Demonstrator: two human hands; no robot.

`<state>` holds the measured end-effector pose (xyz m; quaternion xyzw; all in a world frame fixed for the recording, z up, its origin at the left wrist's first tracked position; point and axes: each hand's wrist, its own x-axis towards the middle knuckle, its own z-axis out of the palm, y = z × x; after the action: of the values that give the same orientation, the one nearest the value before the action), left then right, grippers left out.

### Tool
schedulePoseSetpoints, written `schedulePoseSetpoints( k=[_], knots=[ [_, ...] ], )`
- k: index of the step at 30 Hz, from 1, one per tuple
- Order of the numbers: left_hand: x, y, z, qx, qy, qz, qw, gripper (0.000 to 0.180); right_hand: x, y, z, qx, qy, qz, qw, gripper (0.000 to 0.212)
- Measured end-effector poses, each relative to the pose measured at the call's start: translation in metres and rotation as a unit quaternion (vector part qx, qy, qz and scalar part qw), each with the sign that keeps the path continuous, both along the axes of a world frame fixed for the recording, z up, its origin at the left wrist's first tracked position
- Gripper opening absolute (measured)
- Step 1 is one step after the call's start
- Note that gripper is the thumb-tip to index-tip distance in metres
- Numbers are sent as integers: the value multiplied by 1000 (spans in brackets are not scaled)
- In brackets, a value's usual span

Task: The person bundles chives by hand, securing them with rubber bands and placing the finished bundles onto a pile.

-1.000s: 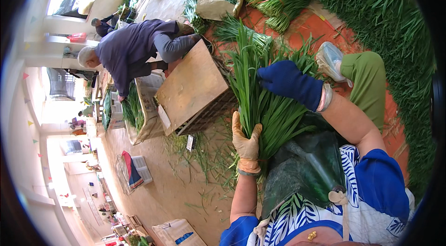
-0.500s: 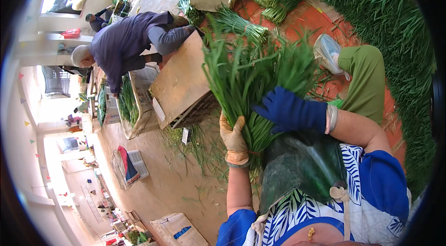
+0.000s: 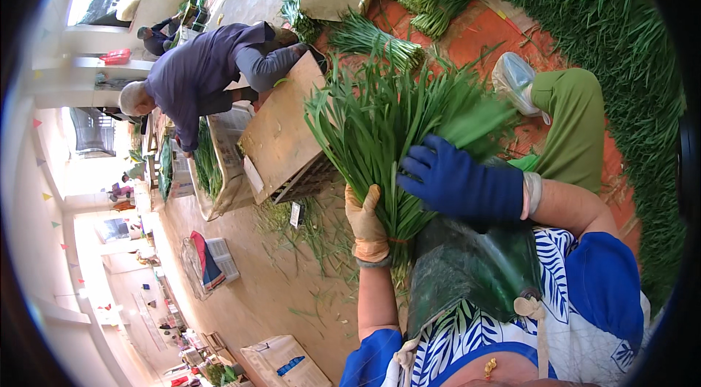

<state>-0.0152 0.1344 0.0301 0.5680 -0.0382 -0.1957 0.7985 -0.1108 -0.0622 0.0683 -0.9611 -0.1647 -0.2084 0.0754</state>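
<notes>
A fanned bunch of garlic chives (image 3: 380,131) stands upright in front of my green plastic apron (image 3: 475,263). Around its pale lower end, my left hand (image 3: 367,225) in a tan-orange glove is closed, thumb pointing up. A reddish band seems to circle the stems beside that glove. My right hand (image 3: 467,181), in a dark blue knitted glove, lies across the right side of the bunch with its fingers curled in on the leaves. Some leaves above the blue glove are smeared by motion. Its thumb is hidden.
Banded chive bundles (image 3: 376,40) lie on the orange sheet (image 3: 511,36), with a large chive heap (image 3: 606,44) at right. A board-topped crate (image 3: 285,131) stands left of the bunch. Beyond it, a person in purple (image 3: 212,66) bends over a lined crate (image 3: 226,139). Leaf scraps litter the floor.
My right hand has shifted slightly right and down, with leaves above it now blurred. The leaves spread wider to the left. My left hand keeps its hold. The bending person has moved slightly.
</notes>
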Motion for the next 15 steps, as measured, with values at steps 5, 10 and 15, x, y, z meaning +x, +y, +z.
schedulePoseSetpoints(
  k=[5, 10, 15],
  knots=[
    [-6, -1, 2, 17, -12, -16, 1000, 40, 56, -23, 13, 75, -90, -45, 992, 69],
    [-7, 6, -3, 24, -16, 6, 1000, 37, 40, -29, 1, 47, 128, 29, 990, 48],
    [-3, 10, -11, 16, -26, -7, 1000, 36, 1, -25, -6, 19, 37, -2, 999, 18]
  ],
)
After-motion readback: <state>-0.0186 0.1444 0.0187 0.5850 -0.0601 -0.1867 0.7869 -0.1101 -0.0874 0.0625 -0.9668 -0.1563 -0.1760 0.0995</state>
